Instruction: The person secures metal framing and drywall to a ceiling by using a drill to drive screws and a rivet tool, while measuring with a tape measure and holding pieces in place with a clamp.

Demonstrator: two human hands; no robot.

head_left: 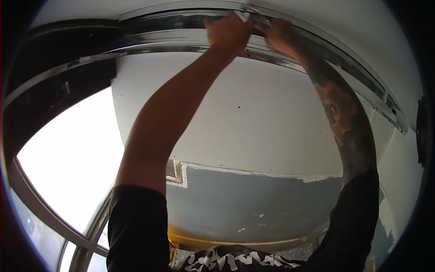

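Observation:
Both my arms reach up to a long shiny metal rail [181, 20] that runs along the top of the white panel. My left hand [229, 32] is closed at the rail, with a small whitish piece [243, 16] showing at its fingertips. Just to its right, my right hand [282, 36] is closed around a thin shiny metal piece [260, 17], whose kind is too blurred to tell. The two hands are close together, and the fingers partly hide what they grip.
Below the rail spreads a white panel [253, 113] with small dark holes. A grey-blue wall [253, 204] with ragged white edges lies beyond it. At the left is a bright window [68, 167] with a dark frame [86, 245]. A dark object [421, 131] sits at the far right.

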